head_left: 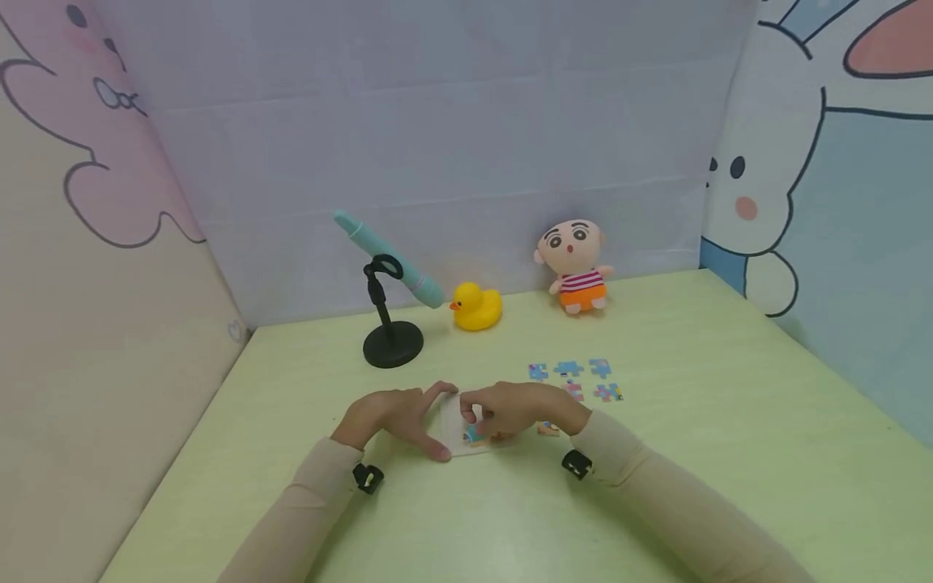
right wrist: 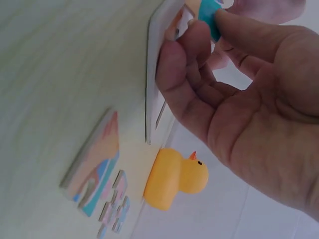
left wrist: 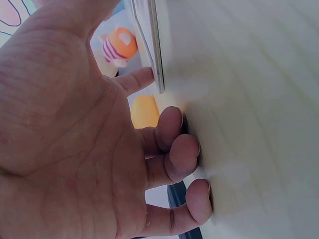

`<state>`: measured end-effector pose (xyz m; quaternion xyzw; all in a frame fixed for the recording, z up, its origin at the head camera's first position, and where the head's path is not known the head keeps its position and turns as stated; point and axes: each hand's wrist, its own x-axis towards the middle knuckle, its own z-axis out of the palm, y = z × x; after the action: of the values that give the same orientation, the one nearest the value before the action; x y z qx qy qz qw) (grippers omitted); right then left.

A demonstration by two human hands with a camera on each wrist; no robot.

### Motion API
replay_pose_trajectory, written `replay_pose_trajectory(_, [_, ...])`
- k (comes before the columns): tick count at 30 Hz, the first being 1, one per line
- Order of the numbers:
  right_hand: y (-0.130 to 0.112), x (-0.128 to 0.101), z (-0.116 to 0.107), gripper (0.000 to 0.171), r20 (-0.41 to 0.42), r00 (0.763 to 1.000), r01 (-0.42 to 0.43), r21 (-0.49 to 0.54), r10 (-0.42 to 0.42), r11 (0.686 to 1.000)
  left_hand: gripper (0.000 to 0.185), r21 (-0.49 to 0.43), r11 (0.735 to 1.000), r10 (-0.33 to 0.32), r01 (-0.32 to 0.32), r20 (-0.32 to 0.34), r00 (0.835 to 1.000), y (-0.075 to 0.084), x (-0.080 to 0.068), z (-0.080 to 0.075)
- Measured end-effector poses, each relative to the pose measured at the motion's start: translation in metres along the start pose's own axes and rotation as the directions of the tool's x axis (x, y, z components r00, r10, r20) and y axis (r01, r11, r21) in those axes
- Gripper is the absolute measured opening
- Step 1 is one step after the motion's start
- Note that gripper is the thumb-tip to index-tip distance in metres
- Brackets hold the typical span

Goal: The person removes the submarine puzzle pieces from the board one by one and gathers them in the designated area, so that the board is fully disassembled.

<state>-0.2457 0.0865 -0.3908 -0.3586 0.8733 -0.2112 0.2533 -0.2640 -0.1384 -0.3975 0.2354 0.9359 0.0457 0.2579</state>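
Note:
A flat pale puzzle board (head_left: 452,421) lies on the table between the two hands. My left hand (head_left: 401,411) spans its left side, thumb at the near corner and index finger at the far one. In the left wrist view, the index fingertip touches the board's edge (left wrist: 157,64) while the other fingers rest bent on the tabletop. Over the board, my right hand (head_left: 510,406) pinches a teal puzzle piece (right wrist: 209,19) between thumb and fingers. That hand hides much of the board. A larger loose puzzle piece (right wrist: 97,169) lies just right of the board.
Several small jigsaw pieces (head_left: 568,369) lie spread beyond the right hand. Along the back stand a teal microphone-like stick (head_left: 386,255) on a black stand (head_left: 394,344), a yellow rubber duck (head_left: 477,308) and a plush doll (head_left: 576,263). Printed cloth walls enclose the table.

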Motion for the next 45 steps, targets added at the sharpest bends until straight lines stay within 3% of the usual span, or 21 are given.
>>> replay_pose_trajectory(5, [0.007, -0.002, -0.001, 0.011, 0.028, 0.999, 0.038, 0.124, -0.041, 0.992, 0.097, -0.011, 1.0, -0.014, 0.014, 0.004, 1.0, 0.002, -0.002, 0.001])
replay_pose_trajectory(12, [0.01, -0.006, -0.007, 0.01, 0.046, 0.998, 0.031, 0.179, -0.039, 0.983, 0.097, -0.001, 1.0, -0.005, 0.005, -0.008, 1.0, 0.001, -0.002, 0.0])
replay_pose_trajectory(23, [0.028, -0.034, -0.021, 0.014, 0.054, 0.997, 0.04, 0.157, -0.049, 0.987, 0.1, -0.025, 0.999, -0.025, 0.025, -0.003, 1.0, 0.0, 0.0, -0.003])
replay_pose_trajectory(27, [0.036, -0.049, -0.026, 0.013, 0.032, 0.998, 0.044, 0.1, -0.048, 0.994, 0.099, -0.028, 0.999, -0.022, 0.022, 0.0, 1.0, 0.0, 0.0, -0.002])
replay_pose_trajectory(31, [0.043, -0.061, -0.031, 0.013, 0.026, 0.999, 0.028, 0.047, -0.029, 0.998, 0.099, -0.039, 0.999, -0.017, 0.017, 0.002, 1.0, 0.0, 0.0, -0.001])
replay_pose_trajectory(45, [0.071, -0.087, -0.046, 0.013, 0.061, 0.994, -0.094, 0.056, 0.09, 0.994, 0.101, -0.035, 0.999, -0.015, 0.015, 0.01, 1.0, 0.001, 0.0, -0.002])
